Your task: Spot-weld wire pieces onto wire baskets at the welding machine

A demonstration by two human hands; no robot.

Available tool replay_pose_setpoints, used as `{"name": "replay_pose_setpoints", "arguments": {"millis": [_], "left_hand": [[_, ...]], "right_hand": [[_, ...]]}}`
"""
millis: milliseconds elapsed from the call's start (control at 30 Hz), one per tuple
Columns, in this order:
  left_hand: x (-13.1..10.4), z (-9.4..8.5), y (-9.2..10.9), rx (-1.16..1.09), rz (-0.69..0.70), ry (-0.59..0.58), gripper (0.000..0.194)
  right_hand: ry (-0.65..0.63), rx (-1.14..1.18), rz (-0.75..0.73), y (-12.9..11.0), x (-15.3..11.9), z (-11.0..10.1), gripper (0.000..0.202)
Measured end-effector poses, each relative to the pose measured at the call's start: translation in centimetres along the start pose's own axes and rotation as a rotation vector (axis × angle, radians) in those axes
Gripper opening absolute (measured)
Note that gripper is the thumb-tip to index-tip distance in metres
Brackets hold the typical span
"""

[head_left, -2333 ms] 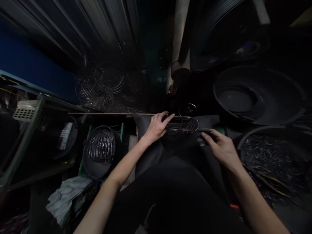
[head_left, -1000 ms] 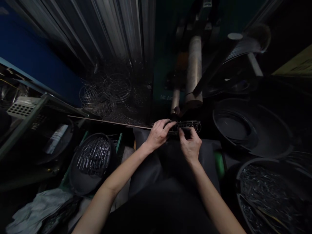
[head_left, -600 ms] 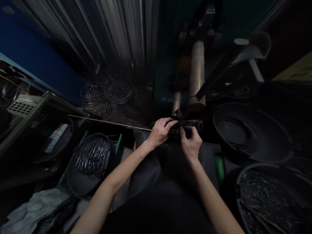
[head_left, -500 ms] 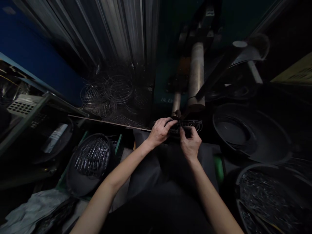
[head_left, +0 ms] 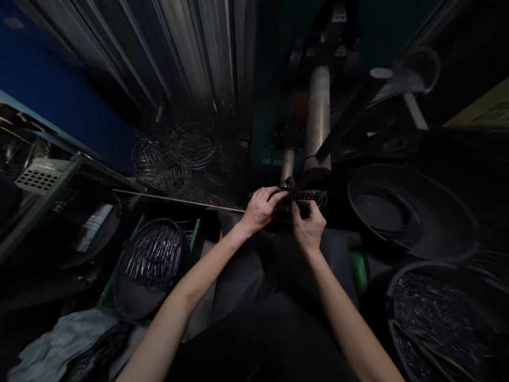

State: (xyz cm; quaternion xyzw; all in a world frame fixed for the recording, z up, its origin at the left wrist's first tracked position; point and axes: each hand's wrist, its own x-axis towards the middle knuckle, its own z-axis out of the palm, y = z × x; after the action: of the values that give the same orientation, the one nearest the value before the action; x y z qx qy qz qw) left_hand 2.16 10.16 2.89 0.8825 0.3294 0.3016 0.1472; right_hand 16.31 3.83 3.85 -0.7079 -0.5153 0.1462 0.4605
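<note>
A thin metal wire frame (head_left: 321, 198) with rounded ends lies crosswise under the lower tip of a metal electrode rod (head_left: 288, 165). My left hand (head_left: 261, 208) is closed over the frame's left part, its thumb and forefinger reaching toward the rod tip. Just right of the tip, my right hand (head_left: 309, 224) pinches at the frame's near side with thumb and fingers. Dim light and my fingers hide the exact contact points, so whether a smaller wire is also pinched cannot be made out.
A thick metal cylinder (head_left: 318, 116) hangs above the hands. Wire rings (head_left: 193, 146) lie on the bench at left. A tub of metal pieces (head_left: 153, 254) stands at lower left, a wide dark basin (head_left: 445, 223) at right, and another tub of small metal parts (head_left: 441, 318) at lower right.
The view has shifted slightly. Both hands and the wire frame appear a little higher and further left, along with the machine. Their grip looks the same.
</note>
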Motion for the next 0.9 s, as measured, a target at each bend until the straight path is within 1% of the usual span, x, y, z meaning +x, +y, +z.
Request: {"name": "replay_pose_setpoints", "arguments": {"millis": [67, 167, 233, 333, 400, 433, 467, 500, 533, 567, 600, 633, 667, 700, 733, 767, 800, 833, 867, 900], "left_hand": [[0.1, 0.1, -0.1, 0.035, 0.02, 0.0, 0.063], [0.2, 0.3, -0.5, 0.064, 0.035, -0.007, 0.066], [0.2, 0.4, -0.7, 0.062, 0.042, -0.004, 0.068], [0.2, 0.5, -0.9, 0.022, 0.05, -0.005, 0.066], [0.2, 0.6, -1.1, -0.046, 0.053, -0.002, 0.06], [0.1, 0.8, -1.2, -0.098, 0.056, 0.019, 0.057], [0.0, 0.9, -1.4, -0.138, 0.051, 0.031, 0.056], [-0.4, 1.1, -1.6, -0.162, 0.035, 0.048, 0.054], [-0.8, 1.2, -1.7, -0.185, 0.002, 0.082, 0.055], [-1.4, 1.5, -1.9, -0.206, -0.04, 0.12, 0.061], [-2.0, 1.7, -2.2, -0.227, -0.091, 0.16, 0.072], [-2.6, 2.0, -2.5, -0.245, -0.141, 0.19, 0.08], [-3.2, 2.3, -2.9, -0.257, -0.179, 0.203, 0.082], [-3.6, 2.6, -3.3, -0.267, -0.209, 0.195, 0.078], [-4.0, 2.9, -3.7, -0.282, -0.229, 0.188, 0.073], [-4.2, 3.2, -4.2, -0.296, -0.244, 0.194, 0.069], [-4.3, 3.4, -4.5, -0.304, -0.247, 0.206, 0.069], [-4.4, 3.5, -4.7, -0.31, -0.249, 0.213, 0.073], [-4.4, 3.5, -4.8, -0.306, -0.252, 0.219, 0.079], [-4.4, 3.3, -4.7, -0.295, -0.256, 0.217, 0.085]], "right_hand": [[0.007, 0.006, -0.01, 0.2, 0.0, 0.0, 0.021], [0.014, 0.047, -0.01, 0.4, 0.0, 0.3, 0.019], [0.035, 0.033, -0.027, 0.2, 0.1, 0.6, 0.019], [0.09, -0.033, -0.112, -0.2, 0.1, 0.7, 0.016], [0.081, -0.005, -0.12, -0.2, 0.1, 0.0, 0.015], [0.061, 0.022, -0.088, 0.0, -0.1, -0.9, 0.018], [0.042, 0.041, -0.043, 0.5, -0.5, -2.3, 0.024], [0.021, 0.048, 0.025, 1.1, -1.1, -4.1, 0.03], [0.028, -0.011, 0.065, 1.9, -1.9, -6.4, 0.033], [0.071, -0.136, 0.109, 3.1, -2.8, -9.1, 0.034], [0.103, -0.256, 0.213, 4.6, -3.8, -11.9, 0.034], [0.144, -0.372, 0.363, 6.5, -4.7, -14.7, 0.037], [0.161, -0.521, 0.543, 8.7, -5.6, -17.3, 0.039], [0.142, -0.682, 0.725, 11.2, -6.4, -19.5, 0.04], [0.052, -0.807, 0.912, 13.7, -7.2, -21.2, 0.042], [-0.101, -0.891, 1.077, 16.0, -8.0, -22.4, 0.049], [-0.267, -0.913, 1.182, 18.0, -8.9, -23.2, 0.056], [-0.365, -0.939, 1.227, 19.7, -9.7, -23.6, 0.065], [-0.434, -0.918, 1.236, 20.9, -10.5, -23.7, 0.061], [-0.436, -0.893, 1.187, 21.8, -11.2, -23.6, 0.041]]}}
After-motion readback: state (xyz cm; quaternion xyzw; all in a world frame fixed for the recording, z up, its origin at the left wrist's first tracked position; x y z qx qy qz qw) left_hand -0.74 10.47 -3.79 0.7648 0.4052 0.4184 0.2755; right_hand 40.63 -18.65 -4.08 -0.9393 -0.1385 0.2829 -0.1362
